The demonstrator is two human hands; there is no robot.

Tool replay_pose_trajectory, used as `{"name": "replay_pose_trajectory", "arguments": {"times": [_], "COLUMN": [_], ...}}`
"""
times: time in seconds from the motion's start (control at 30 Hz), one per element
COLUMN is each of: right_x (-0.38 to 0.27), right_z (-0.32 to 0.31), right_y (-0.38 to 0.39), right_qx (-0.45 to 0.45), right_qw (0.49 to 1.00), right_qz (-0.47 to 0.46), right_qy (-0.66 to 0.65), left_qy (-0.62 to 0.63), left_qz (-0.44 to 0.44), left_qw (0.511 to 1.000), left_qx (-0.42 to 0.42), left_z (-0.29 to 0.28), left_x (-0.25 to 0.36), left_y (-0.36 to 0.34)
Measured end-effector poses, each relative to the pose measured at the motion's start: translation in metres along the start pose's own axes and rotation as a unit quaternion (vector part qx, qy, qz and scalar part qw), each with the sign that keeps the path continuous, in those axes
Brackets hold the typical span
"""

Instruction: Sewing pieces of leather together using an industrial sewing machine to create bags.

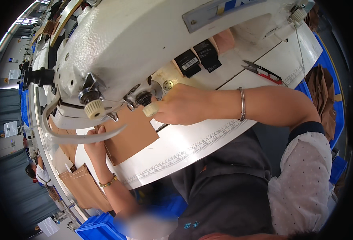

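A white sewing machine point(120, 44) fills the upper part of the view. Under its head lies a brown fabric piece point(134, 138), flat on the white table. My left hand point(96, 142) grips the left edge of this piece between thumb and fingers. Beside the needle area, my right hand point(184, 105) is closed with bent fingers. A cream knob point(150, 109) on the machine partly covers its fingertips, so what they hold is hidden. The round metal bobbin cover point(168, 85) shows just behind this hand.
Black labels point(196, 60) lie behind my right hand. Red-and-black thread snips point(264, 73) rest farther right. More brown fabric point(84, 186) hangs at the table's left edge. Blue bins point(98, 228) stand at lower left and right. A curved pale guard point(80, 138) juts out above my left hand.
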State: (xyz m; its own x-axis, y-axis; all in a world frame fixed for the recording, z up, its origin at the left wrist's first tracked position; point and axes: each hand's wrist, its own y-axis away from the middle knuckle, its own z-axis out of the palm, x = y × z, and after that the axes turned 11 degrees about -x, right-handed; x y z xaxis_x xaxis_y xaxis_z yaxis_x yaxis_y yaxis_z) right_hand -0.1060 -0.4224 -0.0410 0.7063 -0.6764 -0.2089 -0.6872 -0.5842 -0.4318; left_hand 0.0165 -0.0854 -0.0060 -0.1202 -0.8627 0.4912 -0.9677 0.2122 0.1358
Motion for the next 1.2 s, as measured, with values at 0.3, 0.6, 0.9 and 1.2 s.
{"name": "replay_pose_trajectory", "arguments": {"times": [0.3,0.6,0.9,1.2], "right_x": [0.0,-0.002,0.0,0.005], "right_z": [-0.011,-0.031,-0.024,-0.015], "right_y": [0.001,0.006,0.002,-0.002], "right_qx": [-0.076,-0.13,-0.064,-0.087], "right_qw": [0.995,0.986,0.994,0.988], "right_qz": [0.029,0.044,0.052,0.127], "right_qy": [-0.056,-0.09,-0.075,-0.022], "left_qy": [-0.141,-0.083,-0.073,-0.048], "left_qz": [0.393,0.489,0.496,0.429], "left_qw": [0.909,0.867,0.864,0.9], "left_qx": [0.0,-0.046,-0.056,-0.059], "left_z": [0.059,0.069,0.07,0.07], "left_x": [0.093,0.091,0.086,0.085], "left_y": [0.035,0.035,0.013,-0.01]}}
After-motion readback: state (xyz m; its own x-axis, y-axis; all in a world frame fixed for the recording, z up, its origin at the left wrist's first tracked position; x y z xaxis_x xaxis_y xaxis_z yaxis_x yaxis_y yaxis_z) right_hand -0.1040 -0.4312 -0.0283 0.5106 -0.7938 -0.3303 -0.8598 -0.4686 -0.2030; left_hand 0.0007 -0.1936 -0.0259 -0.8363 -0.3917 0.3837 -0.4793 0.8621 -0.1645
